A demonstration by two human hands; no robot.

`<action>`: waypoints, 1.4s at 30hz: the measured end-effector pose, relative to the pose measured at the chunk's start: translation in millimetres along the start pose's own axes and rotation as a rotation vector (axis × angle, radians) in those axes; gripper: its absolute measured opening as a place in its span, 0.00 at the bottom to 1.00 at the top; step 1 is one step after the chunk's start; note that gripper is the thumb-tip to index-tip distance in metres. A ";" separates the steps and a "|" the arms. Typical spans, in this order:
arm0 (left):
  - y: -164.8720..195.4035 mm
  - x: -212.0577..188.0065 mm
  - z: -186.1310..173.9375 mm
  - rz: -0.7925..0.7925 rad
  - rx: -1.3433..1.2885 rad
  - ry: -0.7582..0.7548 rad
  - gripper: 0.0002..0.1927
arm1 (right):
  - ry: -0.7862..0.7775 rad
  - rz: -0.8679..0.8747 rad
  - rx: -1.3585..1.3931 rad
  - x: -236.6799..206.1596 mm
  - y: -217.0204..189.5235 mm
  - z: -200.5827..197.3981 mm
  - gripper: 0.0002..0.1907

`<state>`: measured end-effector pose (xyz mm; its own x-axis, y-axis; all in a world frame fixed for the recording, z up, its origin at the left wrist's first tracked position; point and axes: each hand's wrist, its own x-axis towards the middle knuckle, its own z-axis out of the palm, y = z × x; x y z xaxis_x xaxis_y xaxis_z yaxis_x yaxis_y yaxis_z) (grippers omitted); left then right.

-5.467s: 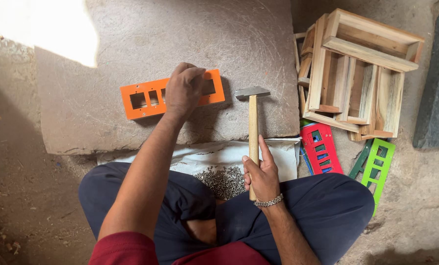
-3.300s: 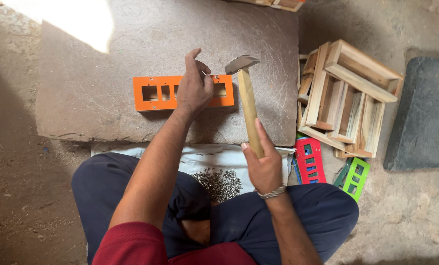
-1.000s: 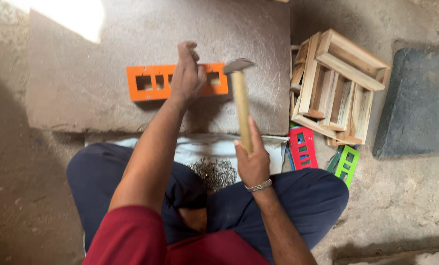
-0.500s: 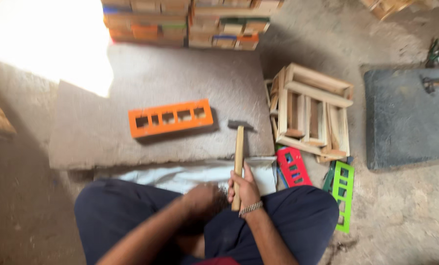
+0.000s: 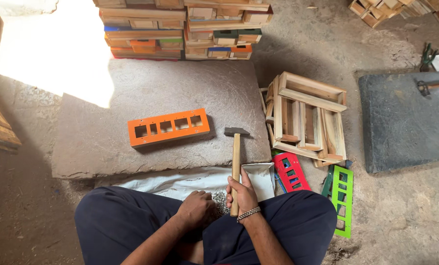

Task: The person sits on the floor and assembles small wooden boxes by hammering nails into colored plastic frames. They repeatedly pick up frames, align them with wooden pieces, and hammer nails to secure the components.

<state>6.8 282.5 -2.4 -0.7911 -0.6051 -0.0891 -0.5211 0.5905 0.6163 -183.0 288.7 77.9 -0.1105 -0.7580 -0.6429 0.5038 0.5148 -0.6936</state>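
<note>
So the hammer (image 5: 236, 162) is what we're looking at first: wooden handle, metal head, lying lower centre of the frame with the head resting on the near edge of the stone slab (image 5: 106, 142) and the handle running down toward the lap. Our right hand (image 5: 241, 195) is wrapped tight around the bottom end of the handle, thumb up along the wood, a chain bracelet on the wrist.

Our left hand (image 5: 196, 210) sits just left of that, curled palm-down with the fingers dug into a little pile of small nails (image 5: 220, 200). We can't tell whether it's actually pinching any. The nails lie on a white sack (image 5: 180, 179) spread between the knees and the slab.

Up on the slab, left of the hammer head and clear of it, lies the orange wooden frame (image 5: 169, 127) with its row of square cutouts, flat and slightly tilted.

Right of the slab is a heap of bare wooden box frames (image 5: 305, 118). Below it lie a red cutout panel (image 5: 290, 172) and a green one (image 5: 341, 191). Across the top of the frame there's a stack of painted and plain wooden boxes (image 5: 180, 29). Upper right is a dark mat (image 5: 401, 122) with a second hammer (image 5: 430, 86) on it.
</note>
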 end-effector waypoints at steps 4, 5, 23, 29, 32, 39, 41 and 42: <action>-11.5 -1.0 0.8 0.025 -0.056 0.102 0.08 | 0.022 -0.003 -0.018 1.2 1.7 6.7 0.35; -16.1 -1.2 2.8 0.022 -0.071 0.116 0.08 | 0.031 0.000 -0.034 2.7 3.6 9.1 0.35; -68.3 -17.5 -37.2 -0.238 -0.717 0.664 0.12 | -0.034 -0.057 -0.090 25.5 42.3 33.8 0.29; -161.0 -29.1 -124.4 -0.398 -0.787 1.053 0.10 | -0.039 -0.057 -0.095 32.7 45.8 36.7 0.28; -199.8 -40.6 -154.6 -0.402 -0.880 1.131 0.10 | -0.042 -0.042 -0.088 36.6 45.6 39.9 0.27; -255.8 -27.9 -172.7 -0.420 -0.334 1.108 0.09 | -0.050 -0.011 -0.010 52.1 44.8 46.5 0.28; -270.5 -20.4 -169.2 -0.389 -0.262 1.092 0.08 | -0.077 -0.003 0.021 57.6 44.5 48.2 0.27; -277.4 -16.7 -167.2 -0.362 -0.240 1.090 0.08 | -0.082 -0.006 0.037 60.2 44.2 49.5 0.27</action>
<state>218.1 39.5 -41.0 0.1443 -0.9233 0.3560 -0.4934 0.2447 0.8347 -125.0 246.1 24.7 -0.0438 -0.7924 -0.6085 0.5346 0.4959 -0.6843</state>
